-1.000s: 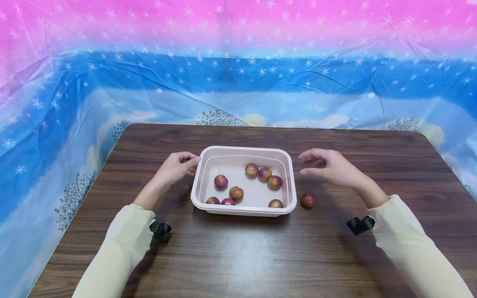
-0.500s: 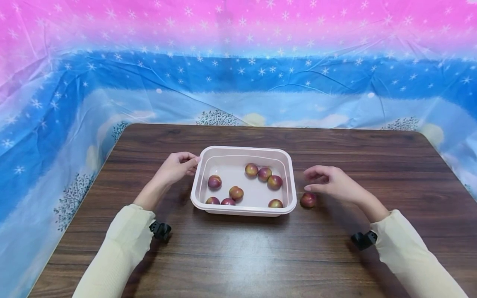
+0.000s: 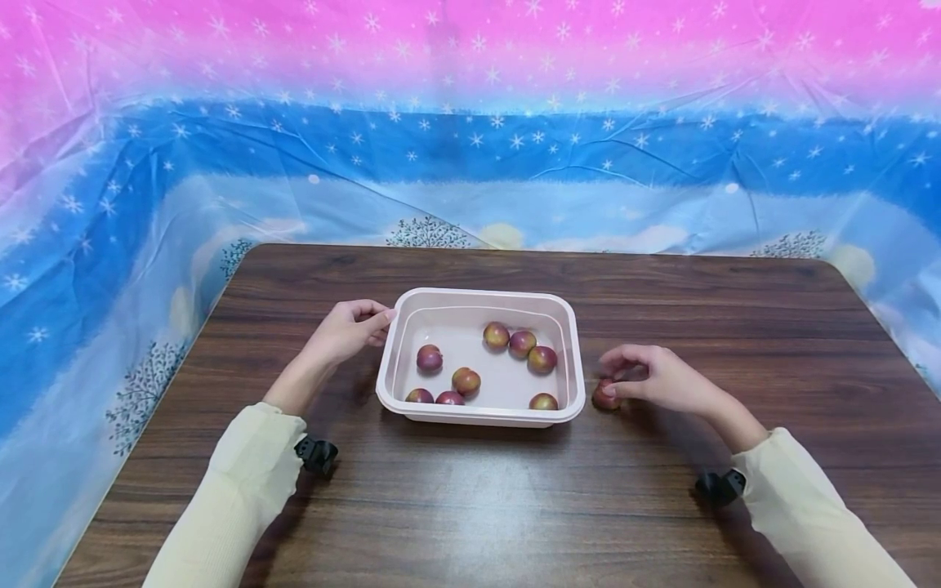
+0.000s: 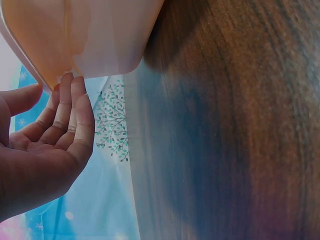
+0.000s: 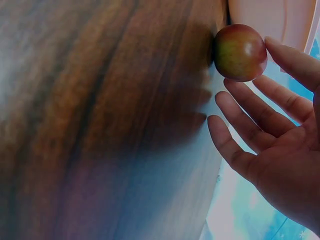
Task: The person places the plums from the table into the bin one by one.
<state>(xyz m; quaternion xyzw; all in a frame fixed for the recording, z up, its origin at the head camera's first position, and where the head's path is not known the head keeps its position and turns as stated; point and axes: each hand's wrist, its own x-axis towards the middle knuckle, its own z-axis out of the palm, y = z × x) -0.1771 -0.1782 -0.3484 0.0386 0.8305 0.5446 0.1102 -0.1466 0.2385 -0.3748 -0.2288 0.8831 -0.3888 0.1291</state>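
A pale pink plastic container (image 3: pixel 478 415) stands on the table with several red-and-yellow plums (image 3: pixel 466 381) lying loose inside. At its left rim my left hand (image 3: pixel 345 331) pinches the edge between thumb and fingers; the left wrist view shows the fingertips (image 4: pixel 65 80) at the container's wall (image 4: pixel 107 40). One more plum (image 3: pixel 604 397) sits on the table just outside the right wall. My right hand (image 3: pixel 654 380) has its thumb and fingertips round this plum (image 5: pixel 240 52), which still rests on the tabletop. Part of the plum is hidden by the thumb in the head view.
The brown wood-grain table (image 3: pixel 470 506) extends around the container on all sides. Behind and to the left hangs a pink and blue snowflake cloth (image 3: pixel 470 147). A small black camera sits at each wrist, below the cream sleeves (image 3: pixel 250 457).
My right hand has moved down and toward me, from beside the container's right rim to the outside plum. One plum inside rolled left, then slightly back. The left hand stays put.
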